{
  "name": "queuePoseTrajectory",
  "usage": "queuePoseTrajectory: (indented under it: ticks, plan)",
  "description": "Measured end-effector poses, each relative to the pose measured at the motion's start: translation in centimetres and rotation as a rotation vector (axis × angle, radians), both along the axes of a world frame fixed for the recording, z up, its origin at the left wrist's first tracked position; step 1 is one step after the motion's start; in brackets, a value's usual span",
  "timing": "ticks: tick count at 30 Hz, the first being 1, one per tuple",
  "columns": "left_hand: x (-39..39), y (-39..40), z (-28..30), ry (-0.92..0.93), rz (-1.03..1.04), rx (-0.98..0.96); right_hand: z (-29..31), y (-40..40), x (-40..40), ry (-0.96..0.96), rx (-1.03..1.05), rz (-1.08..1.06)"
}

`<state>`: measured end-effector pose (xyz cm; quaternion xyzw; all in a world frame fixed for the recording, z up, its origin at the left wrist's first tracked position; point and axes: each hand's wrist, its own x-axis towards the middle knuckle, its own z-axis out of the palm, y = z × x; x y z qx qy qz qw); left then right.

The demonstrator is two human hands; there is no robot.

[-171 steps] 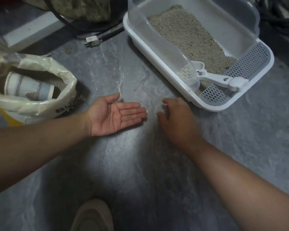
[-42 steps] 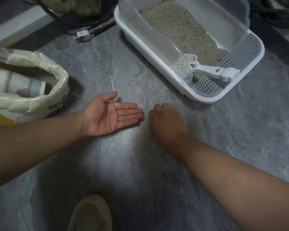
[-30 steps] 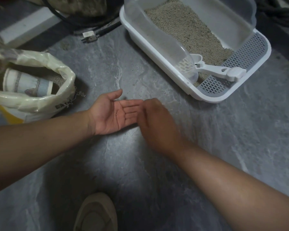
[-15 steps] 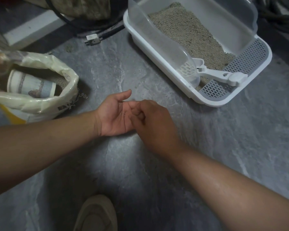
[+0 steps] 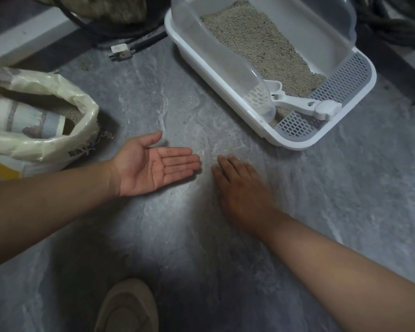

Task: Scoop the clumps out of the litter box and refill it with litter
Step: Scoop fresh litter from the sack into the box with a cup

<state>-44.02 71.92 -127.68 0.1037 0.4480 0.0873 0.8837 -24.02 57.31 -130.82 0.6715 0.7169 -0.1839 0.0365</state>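
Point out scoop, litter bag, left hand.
scoop (image 5: pixel 297 103): head view, on the white handle.
litter bag (image 5: pixel 46 149): head view, on the rolled front rim.
left hand (image 5: pixel 151 166): head view, on the upturned palm.

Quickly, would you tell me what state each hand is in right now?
Left hand: open, palm up, holding nothing.
Right hand: open, palm down on the floor, holding nothing.

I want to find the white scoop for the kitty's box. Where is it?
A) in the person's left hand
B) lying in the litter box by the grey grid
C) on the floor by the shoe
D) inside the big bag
B: the white scoop lies inside the litter box, its handle resting over the grey grid; both hands are empty.
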Motion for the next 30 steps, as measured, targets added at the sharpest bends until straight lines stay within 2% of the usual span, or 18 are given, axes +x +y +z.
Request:
queuePoseTrajectory:
  ticks: [6,14,19,21,23,26,30]
  plan:
    - [0.4,0.0,0.3,-0.005,-0.011,0.003,-0.1,1.4,-0.6,-0.015,0.166,-0.032]
    - [0.5,-0.1,0.1,0.004,-0.016,-0.004,0.7,4.4,-0.9,0.246,0.033,-0.322]
    - [0.4,-0.1,-0.1,0.007,-0.009,0.004,2.2,5.2,-1.6,0.020,-0.143,-0.170]
    - [0.4,0.0,-0.2,0.004,-0.005,0.006,2.4,5.0,-1.9,-0.014,-0.164,-0.155]
    - [0.5,-0.1,-0.1,0.008,0.002,0.015,2.9,5.0,-2.1,0.091,-0.146,-0.254]
    - [0.7,0.0,-0.2,0.010,0.027,0.009,5.2,5.0,-3.3,0.332,0.014,-0.429]
    - [1.4,-0.1,0.2,-0.028,-0.049,0.012,8.1,5.4,-7.0,0.515,0.077,-0.259]
